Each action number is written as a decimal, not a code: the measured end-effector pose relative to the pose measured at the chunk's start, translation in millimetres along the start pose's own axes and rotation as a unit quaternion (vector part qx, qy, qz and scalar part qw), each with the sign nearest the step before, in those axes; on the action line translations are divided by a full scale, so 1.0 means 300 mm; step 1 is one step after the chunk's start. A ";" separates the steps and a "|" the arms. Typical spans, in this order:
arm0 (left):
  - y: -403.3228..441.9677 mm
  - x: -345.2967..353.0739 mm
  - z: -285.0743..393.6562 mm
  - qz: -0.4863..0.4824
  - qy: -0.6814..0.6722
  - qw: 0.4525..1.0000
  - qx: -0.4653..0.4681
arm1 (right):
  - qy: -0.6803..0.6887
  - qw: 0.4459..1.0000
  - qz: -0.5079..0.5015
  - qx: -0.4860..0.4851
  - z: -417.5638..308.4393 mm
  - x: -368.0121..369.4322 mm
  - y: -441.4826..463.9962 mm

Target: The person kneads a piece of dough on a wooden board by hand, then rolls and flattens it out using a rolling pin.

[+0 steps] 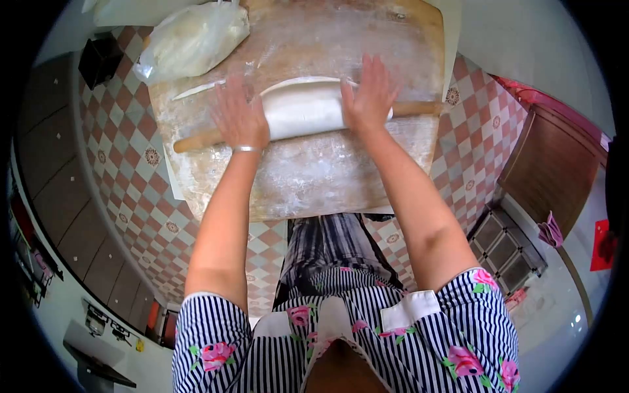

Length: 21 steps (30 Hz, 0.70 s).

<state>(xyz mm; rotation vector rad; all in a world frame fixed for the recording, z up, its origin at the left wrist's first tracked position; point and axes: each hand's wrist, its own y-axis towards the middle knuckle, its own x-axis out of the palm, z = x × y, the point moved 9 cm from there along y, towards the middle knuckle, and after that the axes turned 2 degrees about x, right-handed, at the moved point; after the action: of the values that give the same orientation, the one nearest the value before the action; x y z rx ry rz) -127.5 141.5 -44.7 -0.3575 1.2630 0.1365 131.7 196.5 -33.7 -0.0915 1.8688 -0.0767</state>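
A long wooden rolling pin lies across a floured wooden board, with white dough wrapped round its middle. My left hand rests flat on the left part of the dough roll, fingers spread and a little blurred, a bracelet at the wrist. On the right part of the roll lies my right hand, its fingers spread and pointing away from me. Both ends of the pin stick out beyond the hands. A flap of dough shows just behind the roll.
A plastic bag with pale contents sits on the board's back left corner. Checkered tiles surround the board. At the left is a black bin; a brown wooden panel and a metal rack stand at the right.
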 end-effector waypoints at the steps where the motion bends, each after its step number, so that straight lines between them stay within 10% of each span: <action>1: -0.047 0.004 -0.011 0.000 0.011 1.000 0.011 | -0.013 1.000 -0.012 0.000 0.010 -0.003 -0.036; 13: -0.021 -0.049 -0.160 0.065 -0.085 0.994 0.031 | 0.041 0.997 0.052 -0.032 0.106 -0.073 0.097; 21: -0.122 -0.013 -0.222 -0.001 -0.012 1.000 0.004 | 0.022 0.986 -0.105 0.126 0.262 -0.020 -0.039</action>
<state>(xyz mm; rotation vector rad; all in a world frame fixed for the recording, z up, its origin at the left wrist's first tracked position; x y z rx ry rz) -178.2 85.2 -51.2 -0.3493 1.2389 0.1333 208.8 184.9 -50.0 -0.1120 1.8731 -0.4629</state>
